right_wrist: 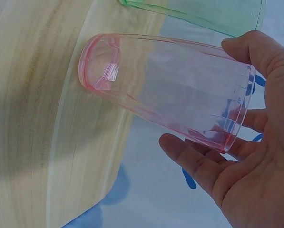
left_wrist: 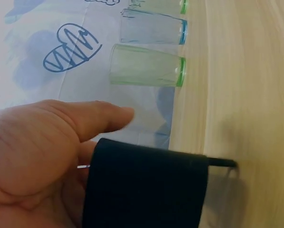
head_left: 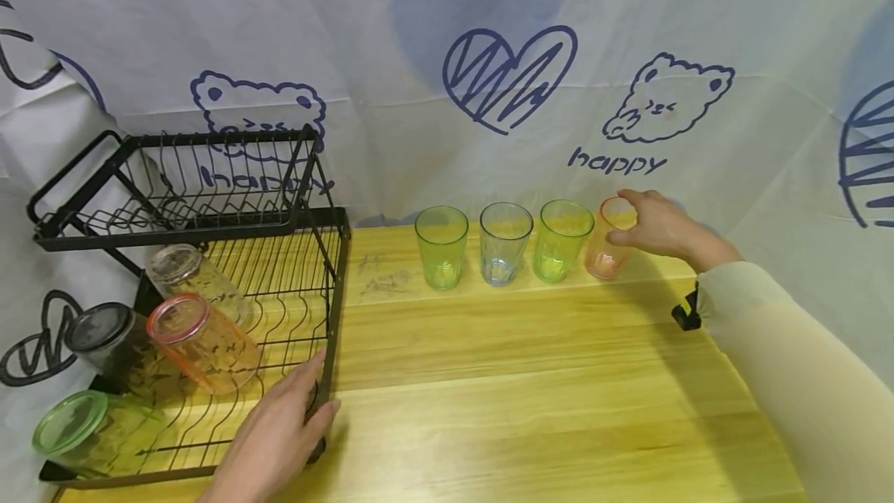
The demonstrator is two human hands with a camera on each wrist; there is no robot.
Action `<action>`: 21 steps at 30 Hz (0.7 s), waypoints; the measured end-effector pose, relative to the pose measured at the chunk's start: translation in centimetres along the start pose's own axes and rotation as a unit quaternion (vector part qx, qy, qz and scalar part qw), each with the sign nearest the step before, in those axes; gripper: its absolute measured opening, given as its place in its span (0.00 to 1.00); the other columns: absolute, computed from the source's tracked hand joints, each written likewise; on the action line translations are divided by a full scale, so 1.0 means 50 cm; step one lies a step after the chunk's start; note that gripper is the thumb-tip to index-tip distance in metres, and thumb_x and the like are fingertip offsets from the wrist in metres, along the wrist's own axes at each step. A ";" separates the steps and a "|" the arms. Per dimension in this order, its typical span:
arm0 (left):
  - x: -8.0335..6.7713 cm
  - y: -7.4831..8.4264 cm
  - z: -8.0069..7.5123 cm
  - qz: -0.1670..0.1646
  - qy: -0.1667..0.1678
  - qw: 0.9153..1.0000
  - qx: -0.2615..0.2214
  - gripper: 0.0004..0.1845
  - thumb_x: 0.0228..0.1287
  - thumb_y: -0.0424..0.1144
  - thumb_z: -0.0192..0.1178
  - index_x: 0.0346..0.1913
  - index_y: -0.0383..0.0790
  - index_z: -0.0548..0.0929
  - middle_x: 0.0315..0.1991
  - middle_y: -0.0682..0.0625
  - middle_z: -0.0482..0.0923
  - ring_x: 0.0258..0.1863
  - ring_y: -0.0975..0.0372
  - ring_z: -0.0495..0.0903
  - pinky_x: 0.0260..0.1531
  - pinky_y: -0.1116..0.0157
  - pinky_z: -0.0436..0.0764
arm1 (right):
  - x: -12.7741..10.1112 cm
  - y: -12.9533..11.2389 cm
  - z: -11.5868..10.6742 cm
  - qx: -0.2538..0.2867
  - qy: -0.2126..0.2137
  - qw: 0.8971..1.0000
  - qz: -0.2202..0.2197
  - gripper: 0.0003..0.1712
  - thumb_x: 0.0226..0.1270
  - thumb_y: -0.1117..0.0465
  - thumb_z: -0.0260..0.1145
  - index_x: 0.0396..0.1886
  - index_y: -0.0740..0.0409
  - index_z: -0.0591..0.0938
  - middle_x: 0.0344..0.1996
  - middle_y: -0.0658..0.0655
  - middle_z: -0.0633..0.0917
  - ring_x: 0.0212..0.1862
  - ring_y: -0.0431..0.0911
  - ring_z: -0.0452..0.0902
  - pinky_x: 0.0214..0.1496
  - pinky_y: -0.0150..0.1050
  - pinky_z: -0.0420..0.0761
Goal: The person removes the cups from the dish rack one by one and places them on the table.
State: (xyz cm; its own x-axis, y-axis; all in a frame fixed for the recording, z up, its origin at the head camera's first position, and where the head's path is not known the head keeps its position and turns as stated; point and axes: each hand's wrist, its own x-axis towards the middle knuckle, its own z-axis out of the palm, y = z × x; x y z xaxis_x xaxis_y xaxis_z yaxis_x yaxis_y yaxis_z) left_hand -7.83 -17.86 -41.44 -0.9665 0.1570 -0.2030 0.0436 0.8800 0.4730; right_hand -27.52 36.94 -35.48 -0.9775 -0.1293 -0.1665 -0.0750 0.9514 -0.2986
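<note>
The head view registered bright, even illumination from a source outside the frame. A pale sheen spread over the near tabletop, and a broad, soft shadow ran beside the right sleeve. A smaller shadow fell next to the left hand. Yellow was saturated in this view; both wrist views rendered the wood pale beige. In the left wrist view, the cloth approached white at the left, while the black rack lost surface detail. In the right wrist view, distortion bowed the tabletop's lines, and a glint marked the pink cup near its base.
</note>
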 end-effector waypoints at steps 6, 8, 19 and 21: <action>-0.005 0.000 -0.035 0.023 0.108 0.994 -0.002 0.31 0.78 0.47 0.62 0.78 0.42 0.71 0.70 0.34 0.75 0.66 0.36 0.75 0.59 0.32 0.77 | -0.004 0.000 -0.002 -0.001 -0.001 1.000 0.002 0.57 0.68 0.45 0.70 0.83 0.70 0.54 0.75 0.82 0.61 0.73 0.78 0.60 0.73 0.77 0.65; -0.008 0.000 -0.052 0.038 0.166 0.985 0.003 0.27 0.76 0.43 0.64 0.74 0.41 0.75 0.64 0.35 0.79 0.61 0.39 0.78 0.55 0.35 0.79 | -0.005 0.001 -0.003 -0.003 0.000 1.000 0.001 0.57 0.68 0.45 0.70 0.83 0.70 0.54 0.75 0.83 0.61 0.73 0.78 0.60 0.73 0.77 0.65; 0.001 -0.030 -0.158 0.041 0.340 0.937 0.064 0.23 0.64 0.30 0.71 0.62 0.33 0.82 0.57 0.28 0.77 0.59 0.32 0.69 0.56 0.35 0.68 | -0.004 0.002 -0.001 -0.008 0.001 1.000 -0.001 0.56 0.68 0.45 0.70 0.82 0.70 0.55 0.74 0.82 0.63 0.72 0.77 0.61 0.72 0.76 0.66; 0.005 -0.043 -0.179 0.007 0.313 0.947 0.070 0.28 0.66 0.34 0.71 0.67 0.33 0.78 0.64 0.25 0.72 0.64 0.28 0.63 0.60 0.30 0.64 | -0.003 0.002 0.000 -0.008 0.001 1.000 -0.001 0.56 0.68 0.45 0.70 0.83 0.70 0.55 0.74 0.82 0.63 0.72 0.77 0.61 0.72 0.76 0.66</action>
State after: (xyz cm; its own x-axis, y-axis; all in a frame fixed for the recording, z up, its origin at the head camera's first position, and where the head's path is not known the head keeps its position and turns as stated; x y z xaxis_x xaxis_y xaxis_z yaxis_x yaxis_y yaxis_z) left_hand -10.44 -23.71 -34.81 -0.9244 -0.0887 0.3709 0.0483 0.9375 0.3447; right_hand -27.39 37.05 -35.49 -0.9777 -0.1303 -0.1646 -0.0795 0.9556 -0.2839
